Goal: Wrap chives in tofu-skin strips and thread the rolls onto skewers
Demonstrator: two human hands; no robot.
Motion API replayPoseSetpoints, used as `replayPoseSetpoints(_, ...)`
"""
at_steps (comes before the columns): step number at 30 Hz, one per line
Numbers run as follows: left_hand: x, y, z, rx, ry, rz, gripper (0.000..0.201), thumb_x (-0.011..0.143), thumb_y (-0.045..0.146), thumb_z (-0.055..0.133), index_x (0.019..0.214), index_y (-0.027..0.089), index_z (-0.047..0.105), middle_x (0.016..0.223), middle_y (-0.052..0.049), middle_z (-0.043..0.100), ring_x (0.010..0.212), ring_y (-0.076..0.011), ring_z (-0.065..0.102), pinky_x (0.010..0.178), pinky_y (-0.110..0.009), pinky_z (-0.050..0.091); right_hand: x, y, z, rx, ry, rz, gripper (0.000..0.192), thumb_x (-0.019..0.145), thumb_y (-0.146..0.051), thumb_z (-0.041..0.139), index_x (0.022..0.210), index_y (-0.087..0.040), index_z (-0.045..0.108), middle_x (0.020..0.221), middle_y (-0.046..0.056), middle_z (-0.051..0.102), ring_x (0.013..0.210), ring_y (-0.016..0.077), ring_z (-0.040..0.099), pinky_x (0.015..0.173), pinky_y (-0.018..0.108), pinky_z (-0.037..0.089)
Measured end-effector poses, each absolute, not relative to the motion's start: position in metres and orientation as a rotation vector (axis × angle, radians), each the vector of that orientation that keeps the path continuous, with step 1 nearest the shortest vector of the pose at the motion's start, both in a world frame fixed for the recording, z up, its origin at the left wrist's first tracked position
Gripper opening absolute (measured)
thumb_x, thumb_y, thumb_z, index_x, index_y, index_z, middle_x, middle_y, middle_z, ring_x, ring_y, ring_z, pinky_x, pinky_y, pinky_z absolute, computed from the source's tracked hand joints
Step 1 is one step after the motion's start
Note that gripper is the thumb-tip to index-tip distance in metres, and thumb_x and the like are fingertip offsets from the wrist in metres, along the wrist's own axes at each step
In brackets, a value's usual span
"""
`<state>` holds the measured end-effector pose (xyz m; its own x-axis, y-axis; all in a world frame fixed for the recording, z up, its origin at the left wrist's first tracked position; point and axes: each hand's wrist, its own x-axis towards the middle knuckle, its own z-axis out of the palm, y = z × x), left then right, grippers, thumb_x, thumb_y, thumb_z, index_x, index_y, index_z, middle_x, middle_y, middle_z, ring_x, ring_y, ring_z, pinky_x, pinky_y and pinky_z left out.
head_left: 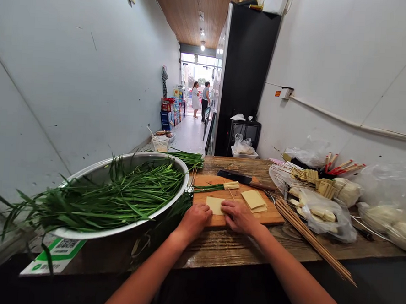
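A pale yellow tofu skin sheet (214,205) lies flat on the wooden cutting board (199,219). At its lower left corner are the curled fingers of my left hand (195,220). My right hand (239,217) has its fingers bent together at the sheet's right edge, pinching it. A thin stick (231,195) shows just beyond these fingers. Rolled tofu skins (231,185) with green chives (209,187) sticking out lie farther up the board. To the right sits a small stack of tofu skin sheets (253,199). The undersides of both hands are hidden.
A large metal basin (183,192) of chives stands left. A cleaver (236,176) lies across the board's far edge. Bamboo skewers (314,241), plastic bags (339,220) and finished rolls (325,188) crowd the right. Two people (200,99) stand by the distant doorway.
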<state>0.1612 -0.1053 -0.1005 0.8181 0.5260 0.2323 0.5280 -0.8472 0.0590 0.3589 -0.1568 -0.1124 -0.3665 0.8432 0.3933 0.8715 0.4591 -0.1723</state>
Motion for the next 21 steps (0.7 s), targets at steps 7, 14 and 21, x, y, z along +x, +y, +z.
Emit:
replayPoseSetpoints(7, 0.159, -0.117, -0.102, -2.891, -0.913, -0.335, 0.013, 0.083, 0.013, 0.047, 0.081, 0.013, 0.059, 0.084, -0.01, 0.06, 0.088, -0.0217, 0.052, 0.079, -0.036, 0.043, 0.339, -0.175, -0.124, -1.554, -2.249, -0.298, 0.035, 0.087, -0.033, 0.044, 0.117, -0.019, 0.054, 0.124, 0.011, 0.053, 0.118, 0.0236, 0.044, 0.101, 0.042, 0.029)
replayPoseSetpoints(14, 0.143, -0.135, -0.099, -2.896, -0.782, -0.373, 0.013, 0.082, 0.014, 0.048, 0.085, 0.012, 0.061, 0.081, -0.009, 0.062, 0.086, -0.0216, 0.055, 0.077, -0.034, 0.045, 0.329, -0.171, -0.123, -1.537, -2.217, -0.248, 0.031, 0.088, -0.031, 0.041, 0.11, -0.021, 0.06, 0.113, 0.01, 0.062, 0.106, 0.0237, 0.055, 0.096, 0.043, 0.036)
replayPoseSetpoints(21, 0.041, -0.13, -0.016, -2.862, -0.98, -0.685, 0.023, 0.085, 0.018, 0.044, 0.085, 0.02, 0.067, 0.075, -0.004, 0.065, 0.074, -0.0156, 0.058, 0.07, -0.026, 0.045, 0.261, -0.12, -0.02, -1.416, -2.248, -0.087, 0.03, 0.088, -0.035, 0.042, 0.085, -0.023, 0.069, 0.08, 0.006, 0.066, 0.077, 0.0183, 0.058, 0.073, 0.029, 0.042)
